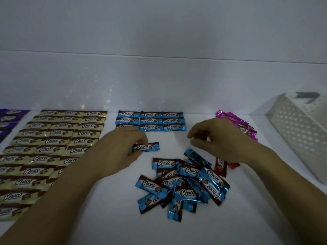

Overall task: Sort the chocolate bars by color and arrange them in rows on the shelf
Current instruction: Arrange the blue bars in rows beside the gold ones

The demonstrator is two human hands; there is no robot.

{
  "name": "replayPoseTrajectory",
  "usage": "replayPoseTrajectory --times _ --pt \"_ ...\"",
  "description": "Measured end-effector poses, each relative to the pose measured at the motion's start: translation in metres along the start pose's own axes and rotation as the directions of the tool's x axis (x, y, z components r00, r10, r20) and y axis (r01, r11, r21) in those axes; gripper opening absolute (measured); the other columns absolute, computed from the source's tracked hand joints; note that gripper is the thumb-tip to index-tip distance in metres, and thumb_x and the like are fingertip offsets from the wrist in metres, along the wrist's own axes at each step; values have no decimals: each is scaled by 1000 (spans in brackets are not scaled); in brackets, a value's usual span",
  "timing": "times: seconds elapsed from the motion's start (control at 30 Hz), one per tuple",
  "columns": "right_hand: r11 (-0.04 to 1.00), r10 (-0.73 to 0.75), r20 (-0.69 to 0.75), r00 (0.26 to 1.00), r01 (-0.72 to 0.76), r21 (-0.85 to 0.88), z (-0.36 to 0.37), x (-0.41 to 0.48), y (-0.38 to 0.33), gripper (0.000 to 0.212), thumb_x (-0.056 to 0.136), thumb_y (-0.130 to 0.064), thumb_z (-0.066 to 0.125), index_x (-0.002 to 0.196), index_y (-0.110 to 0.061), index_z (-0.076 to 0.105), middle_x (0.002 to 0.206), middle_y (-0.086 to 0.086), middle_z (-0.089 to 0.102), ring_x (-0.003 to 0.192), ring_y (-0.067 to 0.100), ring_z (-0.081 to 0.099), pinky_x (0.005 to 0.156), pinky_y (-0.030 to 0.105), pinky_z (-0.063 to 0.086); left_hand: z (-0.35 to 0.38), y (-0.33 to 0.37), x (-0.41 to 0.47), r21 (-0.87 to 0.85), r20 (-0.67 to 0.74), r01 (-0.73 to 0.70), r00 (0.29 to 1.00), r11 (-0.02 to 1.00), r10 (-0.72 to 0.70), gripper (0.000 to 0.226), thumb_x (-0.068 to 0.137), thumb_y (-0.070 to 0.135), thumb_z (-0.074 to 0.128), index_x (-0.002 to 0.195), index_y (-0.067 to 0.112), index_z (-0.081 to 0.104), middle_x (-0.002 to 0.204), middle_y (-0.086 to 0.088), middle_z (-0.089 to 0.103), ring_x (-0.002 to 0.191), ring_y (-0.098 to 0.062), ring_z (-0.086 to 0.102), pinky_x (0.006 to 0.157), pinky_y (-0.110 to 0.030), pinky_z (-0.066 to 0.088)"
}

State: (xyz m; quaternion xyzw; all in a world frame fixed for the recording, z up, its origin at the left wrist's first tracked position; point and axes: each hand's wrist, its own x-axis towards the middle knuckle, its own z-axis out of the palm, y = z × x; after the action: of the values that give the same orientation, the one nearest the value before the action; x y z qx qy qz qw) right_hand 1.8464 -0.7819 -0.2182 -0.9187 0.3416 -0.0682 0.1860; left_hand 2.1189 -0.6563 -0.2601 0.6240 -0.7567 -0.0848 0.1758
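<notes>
L hand point(122, 147) pinches one blue bar point(150, 147), just in front of blue rows point(151, 120) on shelf point(106, 218).
R hand point(221, 138) fingers curled, beyond loose blue pile point(182, 183); can't tell if holding anything. Gold rows point(53, 138) at left, purple bars point(8, 119) far left; pink bars point(237, 124) & red bars point(221, 167) by R wrist; white basket point(300, 135) at right.

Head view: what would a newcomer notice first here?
The loose heap of shiny blue foil-wrapped chocolate bars at centre front, tumbled over one another. Left of it, the wide grid of pale gold-wrapped bars in neat rows. Between them, the left hand pinches a single blue-wrapped bar just in front of the tidy blue rows.
</notes>
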Motion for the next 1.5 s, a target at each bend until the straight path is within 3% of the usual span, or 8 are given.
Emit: replayPoseTrajectory --times 0.13,0.43,0.57,0.67,0.83,1.17,1.37,1.5 --pt "995 48 151 987 -34 -91 7 -6 -8 34 84 -51 69 112 -32 66 87 -19 63 74 -1 62 68 18 54 -3 4 0 -48 22 48 999 998 -47 21 82 23 76 99 26 65 94 13 63 86 -5 59 80 -31 54" --pt "987 119 177 977 -137 89 15 5 -2 26 78 -37 82 100 -34 68 80 -14 66 69 -2 62 60 13 50 -10 8 1 102 122 18 992 995 -30 16 85 30 71 99 30 63 91 14 57 83 -4 53 78 -27 51" --pt "987 35 10 999 -36 155 14 11 -17 22 78 -26 83 90 -28 65 79 -14 63 69 0 59 60 9 45 -13 4 2 206 218 -66 976 976 20 12 91 31 64 103 31 64 98 13 55 89 -3 49 83 -26 48" --pt "990 -136 -97 986 137 9 28 26 -41 16 82 -22 79 88 -25 64 84 -15 60 72 1 53 69 11 43 -21 -8 1 262 242 -87 970 961 22 13 93 34 62 105 33 64 101 14 54 89 -2 48 82 -23 48" --pt "960 -265 -137 955 248 -129 58 50 -48 9 88 -26 72 93 -19 73 93 -4 67 84 12 57 77 36 53 -32 -30 -4 233 156 -73 987 970 37 14 87 28 71 101 29 73 99 9 62 88 -6 58 77 -34 56" --pt "993 -97 -78 992 102 66 48 30 -30 15 85 -23 77 99 -27 79 92 -11 70 80 3 60 76 12 47 -27 -49 -10 135 65 -128 991 982 120 15 83 21 77 98 23 76 92 5 66 81 -10 61 69 -37 58" --pt "988 -141 -157 977 148 36 64 53 -39 16 86 -20 75 100 -27 80 91 -8 74 78 6 63 80 28 56 -30 -59 -6 150 47 -118 993 982 113 11 86 21 73 97 21 76 92 5 67 82 -9 61 73 -34 57" --pt "987 -155 -180 971 161 19 68 62 -43 15 87 -21 74 101 -25 79 93 -6 74 78 4 59 81 26 54 -27 -63 -6 169 31 -121 993 978 117 10 88 23 70 97 23 76 91 6 67 81 -6 59 72 -29 57"
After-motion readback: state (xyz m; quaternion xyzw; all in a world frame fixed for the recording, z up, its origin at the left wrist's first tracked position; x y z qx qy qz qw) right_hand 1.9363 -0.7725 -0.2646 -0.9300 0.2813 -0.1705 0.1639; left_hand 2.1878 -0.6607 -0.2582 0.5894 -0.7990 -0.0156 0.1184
